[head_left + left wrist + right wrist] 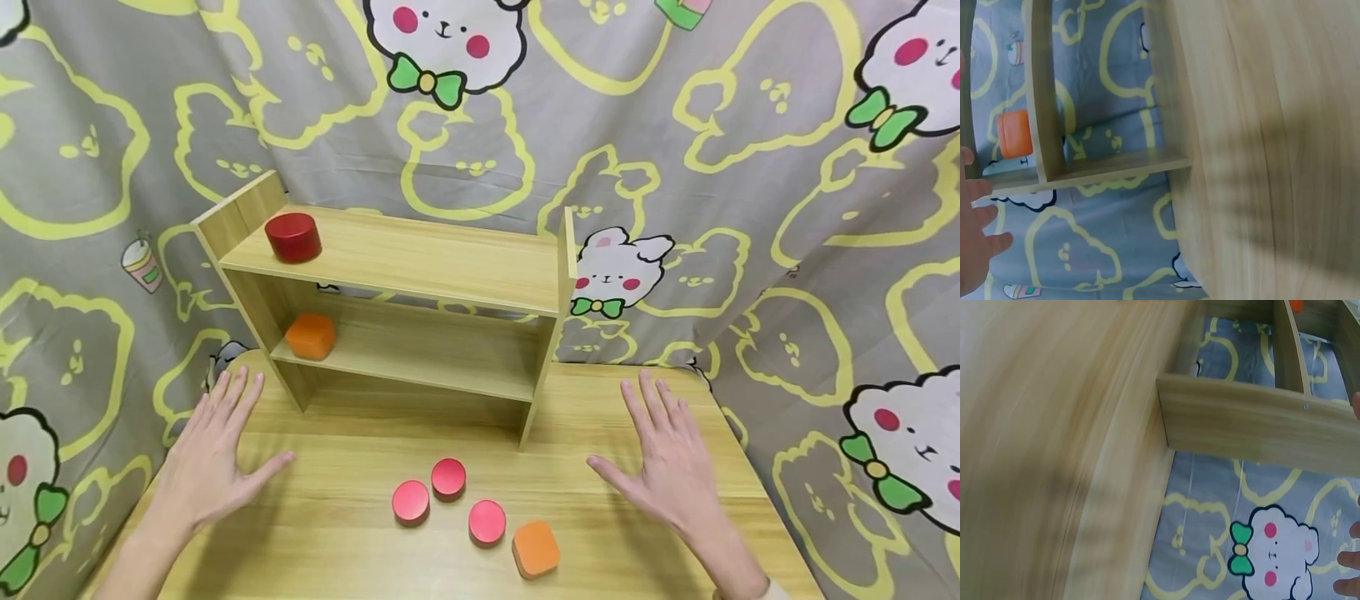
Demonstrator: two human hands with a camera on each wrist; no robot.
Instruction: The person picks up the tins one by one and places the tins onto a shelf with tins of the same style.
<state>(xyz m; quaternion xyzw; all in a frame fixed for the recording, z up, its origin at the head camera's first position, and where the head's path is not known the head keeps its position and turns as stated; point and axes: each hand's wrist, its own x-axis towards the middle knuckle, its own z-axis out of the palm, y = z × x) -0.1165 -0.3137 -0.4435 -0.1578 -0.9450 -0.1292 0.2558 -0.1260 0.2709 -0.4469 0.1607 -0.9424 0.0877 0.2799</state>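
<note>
Left side of the head view: left hand [213,462] above the table [337,550], palm down, fingers spread, thumb out; grip released. Right side: right hand [663,462] in much the same pose, also released. Left forearm cut off at the lower left edge; right one runs out at lower right, only a scrap of sleeve [772,591] showing.

Lower centre, between the hands and touching neither: three red discs, one left [411,503], one at the back [448,479], one right [487,523]. An orange block [536,549] sits just beside the right disc, below and left of the right hand, well apart from it.

Centre left, a wooden shelf [427,250]: a dark red cylinder [293,238] at the left of its top board, a second orange block [311,336] at the left of the board below.

Left wrist view: hand cut by the left edge, mostly fingers. Right wrist view: only blurred fingertips at the right edge; orange sliver at the top, too cropped to identify.

Patterned curtain [480,192] behind, cut off all round; marks on its printed cup, far left, too small to read.
</note>
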